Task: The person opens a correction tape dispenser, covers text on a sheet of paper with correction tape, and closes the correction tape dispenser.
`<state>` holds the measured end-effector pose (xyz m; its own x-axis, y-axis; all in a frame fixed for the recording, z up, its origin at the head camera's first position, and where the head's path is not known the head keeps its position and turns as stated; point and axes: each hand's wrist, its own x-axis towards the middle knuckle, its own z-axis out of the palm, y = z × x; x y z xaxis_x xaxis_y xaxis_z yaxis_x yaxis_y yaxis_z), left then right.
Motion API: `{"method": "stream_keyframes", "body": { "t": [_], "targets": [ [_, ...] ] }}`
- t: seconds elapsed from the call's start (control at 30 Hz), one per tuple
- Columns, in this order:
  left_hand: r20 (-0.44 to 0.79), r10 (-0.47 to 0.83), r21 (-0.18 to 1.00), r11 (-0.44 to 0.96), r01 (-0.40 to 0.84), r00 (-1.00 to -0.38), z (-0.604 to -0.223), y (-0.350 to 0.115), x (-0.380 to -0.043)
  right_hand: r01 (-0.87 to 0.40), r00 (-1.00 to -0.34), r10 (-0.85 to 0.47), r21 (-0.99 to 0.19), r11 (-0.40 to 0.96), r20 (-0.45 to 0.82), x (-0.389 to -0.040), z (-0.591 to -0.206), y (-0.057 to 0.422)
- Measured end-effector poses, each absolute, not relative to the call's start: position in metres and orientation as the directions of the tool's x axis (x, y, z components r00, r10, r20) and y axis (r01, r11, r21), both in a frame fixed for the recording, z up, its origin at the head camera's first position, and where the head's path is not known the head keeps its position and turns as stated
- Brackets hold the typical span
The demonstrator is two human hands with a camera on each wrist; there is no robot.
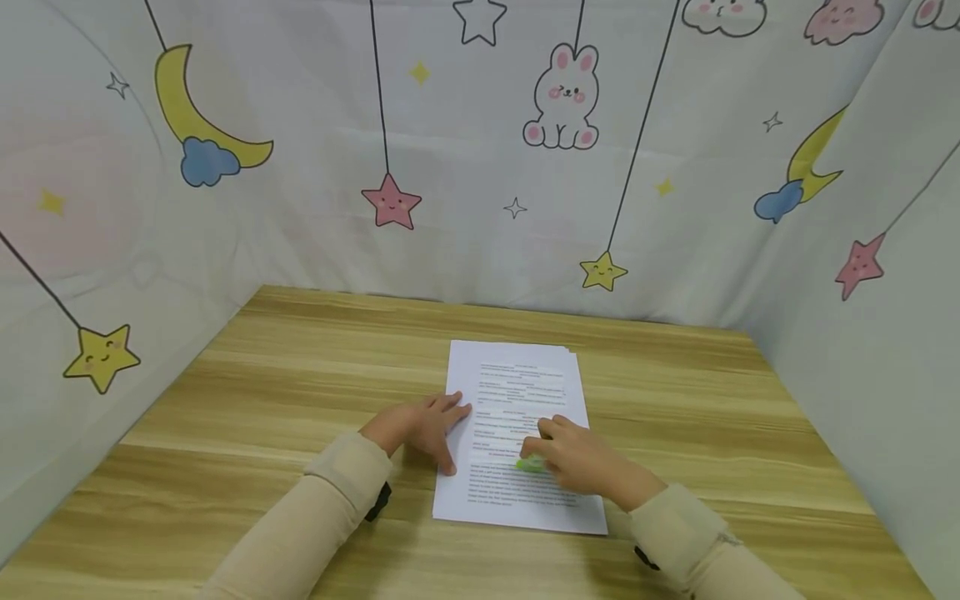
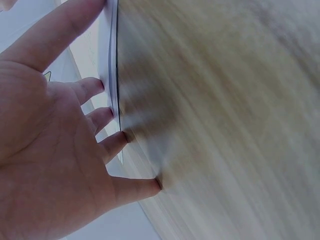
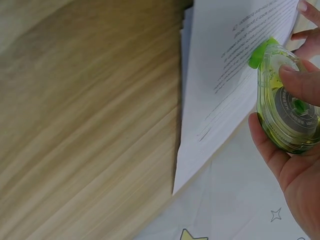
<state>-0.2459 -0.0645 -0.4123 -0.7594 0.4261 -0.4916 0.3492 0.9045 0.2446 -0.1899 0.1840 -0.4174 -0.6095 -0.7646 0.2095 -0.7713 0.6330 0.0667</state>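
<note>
A stack of printed sheets (image 1: 450, 502) lies on the table, with lines of dark text and whitish gaps between some of them. My left hand (image 1: 423, 429) rests at the left edge of the stack with fingers spread; in the left wrist view, some fingertips of that hand (image 2: 55, 135) touch the paper and the little finger reaches the wood. Between thumb and fingers, my right hand (image 1: 577, 460) grips a clear green correction tape (image 3: 292, 117). Its green tip end (image 3: 261, 52) is at the text on the lower half of the top page; exact contact cannot be told.
The wood-grain table (image 1: 315, 367) extends around the papers on every side. White cloth (image 1: 480, 250) printed with moons, stars and a rabbit hangs behind it and along both sides. The sheets are slightly uneven at their edges.
</note>
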Motion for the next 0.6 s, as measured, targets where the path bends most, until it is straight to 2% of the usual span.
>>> {"method": "stream_keyframes", "body": {
  "t": [0.27,0.43,0.6],
  "targets": [
    [-0.492,0.444,0.253,0.896,0.366,-0.749,-0.408,-0.065,-0.245,-0.786,-0.595,-0.762,0.014,0.618,0.255,-0.187,-0.419,0.198],
    [-0.492,0.442,0.254,0.897,0.362,-0.75,-0.412,-0.064,-0.246,-0.762,-0.638,-0.715,-0.102,0.639,0.285,-0.189,-0.415,0.208],
    [-0.47,0.442,0.276,0.896,0.349,-0.764,-0.42,-0.065,-0.249,-0.731,-0.665,-0.666,-0.109,0.674,0.339,-0.188,-0.403,0.215]
  ]
}}
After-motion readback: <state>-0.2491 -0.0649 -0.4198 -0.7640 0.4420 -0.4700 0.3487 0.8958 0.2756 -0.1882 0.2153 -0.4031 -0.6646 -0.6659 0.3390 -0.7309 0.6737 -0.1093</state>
